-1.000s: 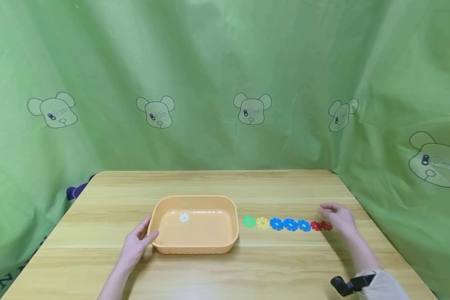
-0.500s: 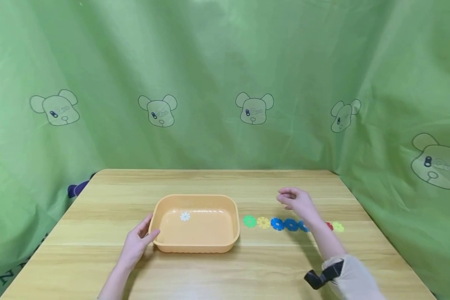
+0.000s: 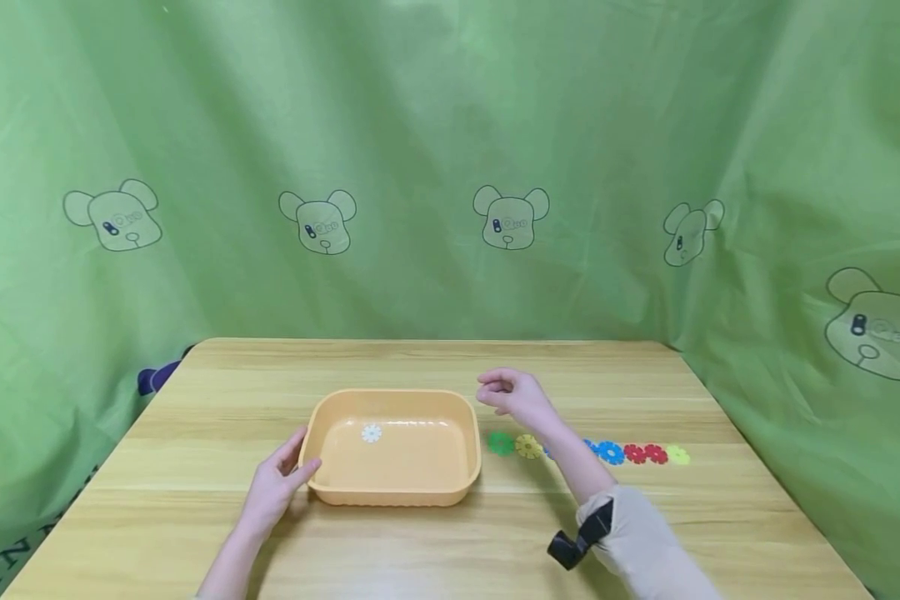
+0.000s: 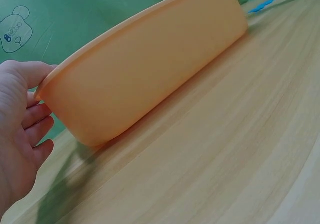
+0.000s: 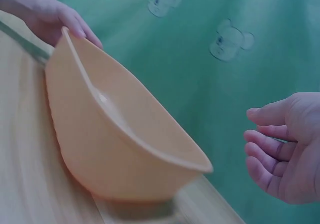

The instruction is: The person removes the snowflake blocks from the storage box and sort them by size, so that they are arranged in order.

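Observation:
An orange plastic basin (image 3: 397, 498) stands on the table with one white snowflake disc (image 3: 372, 433) inside. My left hand (image 3: 273, 483) grips its left rim, thumb over the edge and fingers outside, as the left wrist view also shows. Beyond the basin's right back corner hovers my right hand (image 3: 517, 400), fingers loosely curled with nothing between them in the right wrist view (image 5: 285, 149). To the basin's right runs a row of snowflake discs: green (image 3: 501, 443), yellow (image 3: 528, 447), blue (image 3: 611, 452), two red (image 3: 656, 453) and yellow-green (image 3: 678, 454). My right forearm partly hides the blue ones.
The wooden table (image 3: 420, 550) carries the basin and the row. A green curtain (image 3: 412, 275) with bear-head prints hangs behind and along the sides. A purple object (image 3: 156, 378) shows past the table's back left edge. A black strap (image 3: 581, 535) sits on my right sleeve.
My right hand has moved left from the row's right end to near the basin's back corner. A yellow-green disc now shows at that end. The left hand still grips the basin.

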`<state>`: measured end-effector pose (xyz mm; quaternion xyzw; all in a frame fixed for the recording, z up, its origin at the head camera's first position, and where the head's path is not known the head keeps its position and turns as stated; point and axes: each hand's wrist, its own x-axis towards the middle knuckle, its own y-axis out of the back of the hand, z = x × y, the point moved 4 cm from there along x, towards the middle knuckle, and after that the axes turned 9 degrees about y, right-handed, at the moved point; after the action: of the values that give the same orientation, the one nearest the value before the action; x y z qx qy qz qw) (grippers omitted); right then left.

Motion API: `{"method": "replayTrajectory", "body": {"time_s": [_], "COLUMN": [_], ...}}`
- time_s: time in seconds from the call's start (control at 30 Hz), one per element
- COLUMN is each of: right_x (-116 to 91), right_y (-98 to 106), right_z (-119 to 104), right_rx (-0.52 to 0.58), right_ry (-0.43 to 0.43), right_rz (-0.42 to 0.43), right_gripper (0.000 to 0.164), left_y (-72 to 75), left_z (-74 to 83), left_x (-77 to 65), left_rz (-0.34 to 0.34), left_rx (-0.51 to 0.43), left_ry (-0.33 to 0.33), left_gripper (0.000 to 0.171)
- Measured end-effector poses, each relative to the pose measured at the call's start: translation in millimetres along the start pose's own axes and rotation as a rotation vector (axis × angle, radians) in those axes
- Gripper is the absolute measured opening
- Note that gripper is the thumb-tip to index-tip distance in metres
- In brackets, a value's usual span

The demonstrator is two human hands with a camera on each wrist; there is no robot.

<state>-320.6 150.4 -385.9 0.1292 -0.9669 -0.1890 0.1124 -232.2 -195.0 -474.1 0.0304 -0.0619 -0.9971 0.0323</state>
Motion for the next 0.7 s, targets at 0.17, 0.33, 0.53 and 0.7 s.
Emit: {"method": "replayTrajectory", "body": {"time_s": [0.17,0.33,0.53,0.7], "right_x": [9.4,21.2,34.1,41.2], "right_y": [-28.5,-57.6,-90.2,-115.9], "right_z": [-9.4,-15.2,-14.7,-11.4], "right_rx": [0.04,0.069,0.096,0.099], "right_ry": [-0.002,-0.001,-0.008,-0.005], "right_rz": [-0.053,-0.102,-0.144,-0.176], "right_gripper": [0.033,0.035,0.035,0.032], "left_y": [0.0,0.8,1.1,0.4], "left_z": [0.5,-0.6,-1.1,-0.2], "left_x": [-0.4,-0.2,0.9,1.2], "left_rz": [-0.002,-0.001,-0.002,-0.006], "left_rx": [0.003,0.001,-0.004,-0.008], "left_ry": [-0.004,-0.003,-0.007,-0.005], "left_gripper": [0.065,0.064,0.064,0.063]}}
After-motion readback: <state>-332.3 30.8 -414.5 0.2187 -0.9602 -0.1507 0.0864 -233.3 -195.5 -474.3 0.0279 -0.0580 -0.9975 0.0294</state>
